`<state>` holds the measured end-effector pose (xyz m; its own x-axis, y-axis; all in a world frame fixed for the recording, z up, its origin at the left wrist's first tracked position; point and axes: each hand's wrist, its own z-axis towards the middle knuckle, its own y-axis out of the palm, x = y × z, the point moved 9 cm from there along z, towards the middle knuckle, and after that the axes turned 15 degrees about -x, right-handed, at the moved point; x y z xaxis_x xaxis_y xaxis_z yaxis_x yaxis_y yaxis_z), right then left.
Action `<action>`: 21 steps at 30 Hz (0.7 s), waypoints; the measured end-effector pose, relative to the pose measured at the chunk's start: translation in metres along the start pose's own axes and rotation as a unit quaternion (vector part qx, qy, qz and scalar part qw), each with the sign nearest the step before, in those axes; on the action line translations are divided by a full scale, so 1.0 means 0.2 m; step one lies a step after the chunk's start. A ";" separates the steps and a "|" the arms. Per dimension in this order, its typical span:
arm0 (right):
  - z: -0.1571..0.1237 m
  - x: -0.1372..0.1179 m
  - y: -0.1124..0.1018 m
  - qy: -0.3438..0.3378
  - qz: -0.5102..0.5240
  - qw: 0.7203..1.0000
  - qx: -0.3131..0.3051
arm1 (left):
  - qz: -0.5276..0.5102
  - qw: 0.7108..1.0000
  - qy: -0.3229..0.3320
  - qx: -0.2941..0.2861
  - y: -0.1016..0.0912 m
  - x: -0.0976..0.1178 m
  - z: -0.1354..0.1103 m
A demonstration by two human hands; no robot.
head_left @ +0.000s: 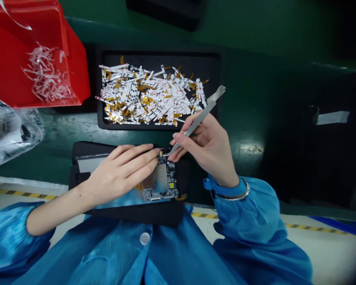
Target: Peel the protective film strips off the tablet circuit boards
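An opened tablet-like device [86,162] lies in a black holder at the bench's near edge, with a circuit board [163,182] exposed on its right half. My left hand [121,172] rests flat on the device, fingers stretched out, fingertips at the board's top edge. My right hand [207,146] is closed around metal tweezers [195,122]. The tweezer tips touch the board's upper corner beside my left fingertips, where a small gold part sits.
A black tray [213,71] behind the device holds a heap of several white and gold flex strips [151,95]. A red bin [74,51] with peeled white strips stands at the far left, above a clear plastic bag [8,134]. The green bench runs right.
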<state>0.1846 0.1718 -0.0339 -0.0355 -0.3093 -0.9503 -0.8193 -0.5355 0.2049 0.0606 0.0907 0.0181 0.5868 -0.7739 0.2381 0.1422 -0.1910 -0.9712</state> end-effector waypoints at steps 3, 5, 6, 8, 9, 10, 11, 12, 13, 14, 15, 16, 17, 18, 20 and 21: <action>0.00 0.01 0.01 0.003 -0.003 1.000 -0.014 | -0.002 1.000 -0.005 0.000 0.00 0.00 0.00; 0.00 0.01 0.01 -0.001 -0.002 1.000 -0.014 | -0.006 1.000 -0.006 0.001 0.00 0.00 0.00; 0.00 0.01 0.01 -0.004 -0.001 1.000 -0.011 | -0.008 1.000 -0.003 0.004 0.00 0.00 0.00; 0.00 0.01 0.01 -0.010 0.003 1.000 -0.005 | -0.013 1.000 0.004 0.011 -0.01 0.00 0.00; 0.00 0.01 0.00 -0.010 0.005 1.000 -0.004 | -0.013 1.000 0.007 0.013 -0.02 0.01 0.00; 0.00 0.01 0.00 -0.011 0.006 1.000 -0.004 | -0.011 1.000 0.008 0.013 -0.02 0.01 0.00; 0.01 0.01 0.00 -0.011 0.006 1.000 -0.005 | -0.010 1.000 0.009 0.012 -0.02 0.01 0.00; 0.01 0.01 0.00 -0.013 0.006 1.000 -0.005 | -0.009 1.000 0.008 0.010 -0.02 0.01 0.00; 0.01 0.01 0.00 -0.017 0.005 1.000 -0.005 | -0.009 1.000 0.008 0.007 -0.01 0.01 0.00; 0.01 0.01 0.00 -0.022 0.004 1.000 -0.006 | -0.010 1.000 0.008 0.006 -0.01 0.01 0.00; 0.01 0.00 0.00 -0.026 0.004 1.000 -0.006 | -0.012 1.000 0.009 0.005 -0.01 0.01 0.00; 0.01 0.01 0.00 -0.027 0.003 1.000 -0.007 | -0.014 1.000 0.009 0.005 0.00 0.01 0.00; 0.01 0.01 0.00 -0.028 0.001 1.000 -0.006 | -0.014 1.000 0.009 0.004 0.00 0.01 0.00; 0.01 0.01 0.00 -0.027 -0.001 1.000 -0.006 | -0.014 1.000 0.010 0.004 0.00 0.01 0.01; 0.01 0.01 0.00 -0.024 -0.006 1.000 -0.005 | -0.015 1.000 0.012 0.004 0.00 0.01 0.01; 0.01 0.01 0.00 -0.025 -0.009 1.000 -0.005 | -0.015 1.000 0.013 0.004 0.00 0.01 0.00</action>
<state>0.1842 0.1730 -0.0367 -0.0495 -0.2610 -0.9641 -0.8147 -0.5478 0.1901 0.0629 0.0893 0.0191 0.5611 -0.7832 0.2678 0.1662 -0.2103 -0.9634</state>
